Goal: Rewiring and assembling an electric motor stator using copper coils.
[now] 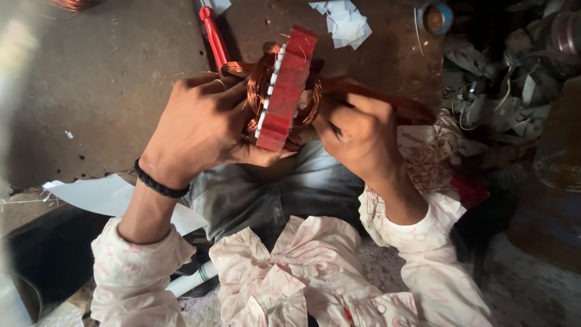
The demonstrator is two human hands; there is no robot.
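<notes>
Dusty workshop floor (pixel 109 79) beneath red stator (pixel 285 91) with copper windings, clasped between left hand (pixel 203 124) and right hand (pixel 354 133).

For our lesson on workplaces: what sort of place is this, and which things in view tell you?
Probably a small motor-rewinding repair workshop. Both hands grip a red stator wound with copper wire coils; a red-handled screwdriver lies on the worn floor, beside scrap wiring.

Bare, stained grey-brown floor (pixel 103 79), pitted and dusty. Lying directly on it — a red-handled tool (pixel 213 33), torn white paper scraps (pixel 346 23), a blue tape roll (pixel 437 17), a white sheet (pixel 97 195) — plus tangled scrap (pixel 508 100) heaped at right.
</notes>
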